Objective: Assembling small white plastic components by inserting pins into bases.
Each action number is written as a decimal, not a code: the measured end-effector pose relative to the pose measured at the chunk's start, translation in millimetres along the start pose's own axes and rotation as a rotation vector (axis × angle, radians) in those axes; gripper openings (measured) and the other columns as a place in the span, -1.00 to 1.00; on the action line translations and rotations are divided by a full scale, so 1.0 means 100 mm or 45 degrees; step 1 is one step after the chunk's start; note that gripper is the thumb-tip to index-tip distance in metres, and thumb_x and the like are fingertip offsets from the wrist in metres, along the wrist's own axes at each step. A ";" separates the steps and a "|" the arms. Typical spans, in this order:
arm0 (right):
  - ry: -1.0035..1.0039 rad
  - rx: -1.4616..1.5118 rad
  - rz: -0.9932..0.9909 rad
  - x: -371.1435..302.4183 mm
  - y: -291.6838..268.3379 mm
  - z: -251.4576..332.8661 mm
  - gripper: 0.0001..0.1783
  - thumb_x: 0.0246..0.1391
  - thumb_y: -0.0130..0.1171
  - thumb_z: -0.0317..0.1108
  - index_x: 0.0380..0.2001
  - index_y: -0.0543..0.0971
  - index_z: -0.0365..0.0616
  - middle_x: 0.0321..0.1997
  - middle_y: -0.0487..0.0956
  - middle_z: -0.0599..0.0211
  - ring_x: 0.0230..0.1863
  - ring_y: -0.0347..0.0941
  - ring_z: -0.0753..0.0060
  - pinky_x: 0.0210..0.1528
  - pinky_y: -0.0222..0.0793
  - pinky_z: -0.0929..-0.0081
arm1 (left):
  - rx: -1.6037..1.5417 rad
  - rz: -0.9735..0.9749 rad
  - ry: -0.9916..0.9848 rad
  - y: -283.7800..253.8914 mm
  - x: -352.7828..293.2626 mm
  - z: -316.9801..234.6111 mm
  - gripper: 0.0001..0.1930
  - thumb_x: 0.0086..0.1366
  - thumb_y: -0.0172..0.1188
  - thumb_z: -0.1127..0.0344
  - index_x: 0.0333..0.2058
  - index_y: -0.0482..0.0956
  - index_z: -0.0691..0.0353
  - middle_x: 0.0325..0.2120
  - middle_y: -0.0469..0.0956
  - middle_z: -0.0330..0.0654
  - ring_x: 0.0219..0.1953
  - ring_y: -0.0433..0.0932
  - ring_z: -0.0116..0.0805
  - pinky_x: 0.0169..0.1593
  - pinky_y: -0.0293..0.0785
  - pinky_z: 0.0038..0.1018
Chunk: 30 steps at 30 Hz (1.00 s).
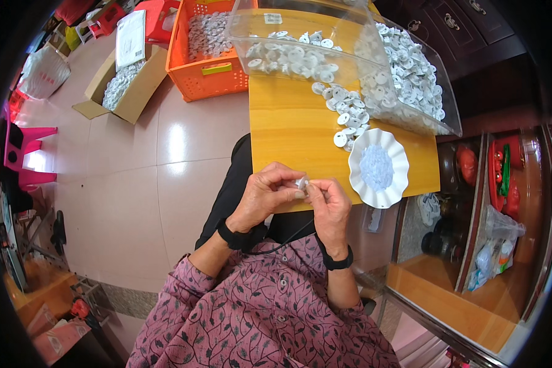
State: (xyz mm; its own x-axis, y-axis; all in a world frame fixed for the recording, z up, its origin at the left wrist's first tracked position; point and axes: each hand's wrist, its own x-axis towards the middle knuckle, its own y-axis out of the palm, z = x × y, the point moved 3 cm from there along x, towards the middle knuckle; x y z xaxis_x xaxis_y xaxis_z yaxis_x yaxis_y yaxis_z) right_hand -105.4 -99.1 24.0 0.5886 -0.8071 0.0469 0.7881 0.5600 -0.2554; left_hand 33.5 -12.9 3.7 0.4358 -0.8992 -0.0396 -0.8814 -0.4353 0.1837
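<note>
Over the near edge of the wooden table (288, 122), my left hand (265, 195) and my right hand (331, 211) meet at the fingertips. Between them is a small white plastic piece (301, 183) with a round face, pinched by both hands. The fingers cover much of it, so any smaller part in the right fingertips cannot be made out. Just right of my hands stands a white scalloped dish (400, 158) with a heap of tiny pale bits (376, 168). Beyond the dish lies a loose pile of similar white round pieces (348, 116).
At the table's far side are a clear plastic bin (251, 42) and another clear bin (454, 116), both holding white pieces. An orange crate (193, 89) and a cardboard box (142, 95) stand on the tiled floor at left. An open cabinet (466, 245) is at right.
</note>
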 end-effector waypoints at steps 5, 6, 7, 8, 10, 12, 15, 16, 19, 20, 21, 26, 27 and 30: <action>0.021 0.000 0.003 0.02 0.00 0.01 -0.91 0.26 0.15 -0.47 -0.26 0.54 -0.30 -0.36 0.58 0.41 -0.39 0.48 0.68 -0.30 0.42 0.69 | -0.016 -0.007 0.001 -0.01 0.02 0.01 -0.70 0.15 0.39 0.49 -0.11 0.67 0.30 -0.31 0.52 -0.29 -0.29 0.53 -0.58 -0.18 0.47 -0.66; 0.024 -0.001 0.007 0.02 0.00 0.02 -0.90 0.26 0.15 -0.47 -0.26 0.54 -0.30 -0.36 0.58 0.41 -0.38 0.48 0.67 -0.30 0.43 0.68 | -0.005 -0.005 0.001 -0.02 0.02 0.02 -0.70 0.16 0.39 0.49 -0.10 0.67 0.29 -0.31 0.53 -0.30 -0.29 0.53 -0.58 -0.19 0.46 -0.66; 0.018 -0.001 0.009 0.02 0.00 0.04 -0.90 0.26 0.15 -0.47 -0.26 0.54 -0.30 -0.36 0.58 0.41 -0.38 0.48 0.67 -0.30 0.43 0.68 | 0.007 -0.003 0.003 -0.02 0.02 0.03 -0.70 0.16 0.38 0.49 -0.10 0.67 0.29 -0.31 0.55 -0.31 -0.29 0.52 -0.58 -0.19 0.46 -0.67; 0.033 0.018 -0.025 0.01 0.00 0.06 -0.93 0.23 0.16 -0.50 -0.28 0.54 -0.30 -0.38 0.56 0.36 -0.40 0.49 0.61 -0.32 0.43 0.62 | 0.007 -0.005 0.010 -0.03 0.01 0.03 -0.70 0.16 0.38 0.49 -0.10 0.67 0.29 -0.31 0.55 -0.31 -0.29 0.52 -0.58 -0.19 0.46 -0.67; 0.027 0.041 -0.057 0.02 -0.02 0.06 -0.95 0.20 0.17 -0.53 -0.31 0.54 -0.30 -0.41 0.55 0.30 -0.41 0.51 0.55 -0.34 0.44 0.57 | -0.099 -0.047 -0.121 -0.04 0.03 0.05 -0.68 0.20 0.37 0.46 -0.06 0.62 0.33 -0.27 0.62 -0.27 -0.24 0.57 -0.54 -0.10 0.52 -0.60; 0.047 0.017 -0.097 -0.02 -0.05 0.01 -0.94 0.20 0.18 -0.53 -0.28 0.55 -0.31 -0.39 0.55 0.30 -0.40 0.50 0.56 -0.32 0.44 0.57 | -0.187 -0.077 -0.145 -0.05 0.05 0.00 -0.68 0.21 0.36 0.45 -0.05 0.61 0.34 -0.27 0.63 -0.25 -0.25 0.58 -0.53 -0.10 0.53 -0.58; 0.057 0.047 -0.094 -0.03 -0.08 0.02 -0.92 0.20 0.18 -0.53 -0.26 0.55 -0.32 -0.36 0.56 0.32 -0.38 0.52 0.58 -0.29 0.45 0.60 | -0.266 -0.085 -0.153 -0.09 0.12 -0.09 -0.69 0.23 0.34 0.45 -0.05 0.59 0.35 -0.27 0.64 -0.22 -0.26 0.60 -0.50 -0.10 0.56 -0.56; 0.082 0.073 -0.095 -0.04 -0.08 0.04 -0.91 0.20 0.18 -0.53 -0.25 0.55 -0.33 -0.36 0.56 0.33 -0.37 0.52 0.59 -0.28 0.45 0.61 | -0.256 -0.066 -0.133 -0.11 0.14 -0.11 -0.70 0.24 0.33 0.46 -0.05 0.59 0.35 -0.27 0.64 -0.20 -0.26 0.60 -0.49 -0.10 0.56 -0.55; 0.144 0.160 -0.114 -0.03 -0.06 0.15 -0.91 0.21 0.18 -0.52 -0.24 0.55 -0.33 -0.35 0.56 0.35 -0.35 0.53 0.59 -0.27 0.46 0.62 | -0.266 -0.051 -0.109 -0.07 0.15 -0.16 -0.70 0.24 0.33 0.46 -0.04 0.59 0.34 -0.27 0.65 -0.20 -0.27 0.61 -0.48 -0.11 0.57 -0.54; 0.142 0.161 -0.117 -0.02 -0.05 0.16 -0.91 0.21 0.18 -0.52 -0.24 0.55 -0.33 -0.35 0.56 0.35 -0.35 0.53 0.59 -0.27 0.46 0.62 | -0.269 -0.041 -0.112 -0.06 0.15 -0.16 -0.69 0.24 0.33 0.46 -0.04 0.59 0.35 -0.26 0.65 -0.19 -0.27 0.61 -0.48 -0.11 0.57 -0.54; 0.102 0.191 -0.133 -0.02 -0.04 0.16 -0.91 0.21 0.18 -0.52 -0.25 0.55 -0.33 -0.35 0.56 0.35 -0.36 0.52 0.60 -0.28 0.45 0.63 | -0.267 -0.038 -0.109 -0.04 0.14 -0.17 -0.69 0.24 0.33 0.46 -0.04 0.59 0.35 -0.26 0.65 -0.19 -0.27 0.61 -0.48 -0.11 0.57 -0.54; 0.010 0.202 -0.154 0.02 -0.03 0.19 -0.91 0.22 0.19 -0.49 -0.29 0.56 -0.32 -0.37 0.53 0.38 -0.38 0.49 0.63 -0.31 0.43 0.64 | -0.290 0.016 -0.098 0.07 0.08 -0.14 -0.71 0.25 0.32 0.48 -0.05 0.58 0.38 -0.24 0.65 -0.18 -0.25 0.63 -0.47 -0.10 0.61 -0.52; -0.003 0.185 -0.147 0.02 -0.04 0.19 -0.91 0.22 0.19 -0.49 -0.30 0.56 -0.32 -0.38 0.53 0.38 -0.39 0.47 0.64 -0.33 0.41 0.64 | -0.288 0.016 -0.095 0.08 0.07 -0.12 -0.71 0.25 0.32 0.48 -0.05 0.58 0.38 -0.24 0.65 -0.18 -0.25 0.63 -0.47 -0.10 0.61 -0.52; -0.024 0.147 -0.118 0.01 -0.05 0.14 -0.91 0.24 0.18 -0.47 -0.28 0.55 -0.30 -0.37 0.55 0.42 -0.39 0.46 0.68 -0.32 0.41 0.69 | -0.258 0.028 -0.081 0.10 0.04 -0.09 -0.71 0.26 0.31 0.49 -0.05 0.57 0.39 -0.23 0.64 -0.18 -0.25 0.63 -0.47 -0.09 0.61 -0.52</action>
State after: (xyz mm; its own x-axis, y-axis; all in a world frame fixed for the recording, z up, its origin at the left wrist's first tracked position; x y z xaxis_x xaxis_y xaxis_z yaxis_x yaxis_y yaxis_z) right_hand -106.0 -100.3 39.1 0.5149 -0.8532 0.0838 0.8540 0.5020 -0.1366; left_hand 28.5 -20.8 14.7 0.3989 -0.9122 -0.0940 -0.8331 -0.4033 0.3785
